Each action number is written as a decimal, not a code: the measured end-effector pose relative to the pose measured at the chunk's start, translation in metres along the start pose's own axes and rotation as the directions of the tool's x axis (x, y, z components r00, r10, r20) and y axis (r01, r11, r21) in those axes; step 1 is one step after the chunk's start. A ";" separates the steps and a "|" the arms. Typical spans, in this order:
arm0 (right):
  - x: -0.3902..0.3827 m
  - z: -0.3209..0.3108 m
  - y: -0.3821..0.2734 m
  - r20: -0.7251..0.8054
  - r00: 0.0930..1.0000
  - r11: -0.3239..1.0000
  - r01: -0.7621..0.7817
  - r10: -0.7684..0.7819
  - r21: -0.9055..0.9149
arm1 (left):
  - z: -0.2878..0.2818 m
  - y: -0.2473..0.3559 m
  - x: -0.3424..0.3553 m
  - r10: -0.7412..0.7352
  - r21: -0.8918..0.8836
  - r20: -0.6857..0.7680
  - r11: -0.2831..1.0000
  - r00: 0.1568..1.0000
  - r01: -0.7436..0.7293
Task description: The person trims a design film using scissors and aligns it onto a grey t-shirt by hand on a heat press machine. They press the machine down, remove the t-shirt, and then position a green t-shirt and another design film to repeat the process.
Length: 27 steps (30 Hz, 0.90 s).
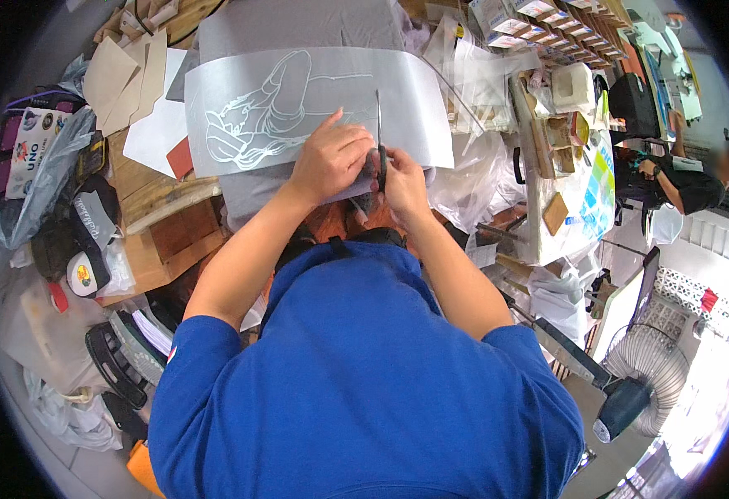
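The person's L hand (331,158) is on the translucent sheet (331,93), nr its front edge, fingers a bit bent & mostly together; can't tell if the tips pinch anything. R hand (404,183) is wrapped round the handles of the scissors (381,150), just beside L hand; blades point away from the person, across the sheet's front edge, right of ctr. Can't tell if blades are apart.

Sheet, w/ white line drawing, is on grey cloth (298,25) at the table's (144,187) front edge. Left of it, on the table: brown paper (123,83), white paper (155,137) & a small reddish piece (180,158). Clear plastic (481,183) is to the right.
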State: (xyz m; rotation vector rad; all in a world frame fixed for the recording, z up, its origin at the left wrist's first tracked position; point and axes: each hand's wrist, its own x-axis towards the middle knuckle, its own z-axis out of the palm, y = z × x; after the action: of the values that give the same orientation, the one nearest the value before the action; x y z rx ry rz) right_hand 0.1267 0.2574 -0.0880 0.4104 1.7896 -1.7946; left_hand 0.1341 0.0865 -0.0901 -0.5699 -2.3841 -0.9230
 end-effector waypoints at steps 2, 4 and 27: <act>0.021 0.001 -0.010 -0.023 0.999 0.999 0.047 -0.047 -0.016 | -0.008 0.011 0.005 -0.001 -0.023 -0.031 1.000 1.000 0.000; 0.044 0.002 -0.019 -0.022 0.996 0.997 0.081 -0.081 -0.013 | -0.014 0.019 0.008 -0.002 -0.041 -0.051 0.999 0.999 0.000; -0.050 -0.079 0.066 0.193 0.977 0.989 -0.064 0.089 -0.133 | -0.070 -0.119 -0.003 -0.149 0.213 0.331 0.974 0.932 0.080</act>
State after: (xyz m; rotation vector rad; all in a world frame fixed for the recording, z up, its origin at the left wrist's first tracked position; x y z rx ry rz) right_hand 0.1911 0.3472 -0.1168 0.2375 1.7117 -1.5995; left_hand 0.0934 -0.0450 -0.1057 -0.5569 -2.8117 -0.6640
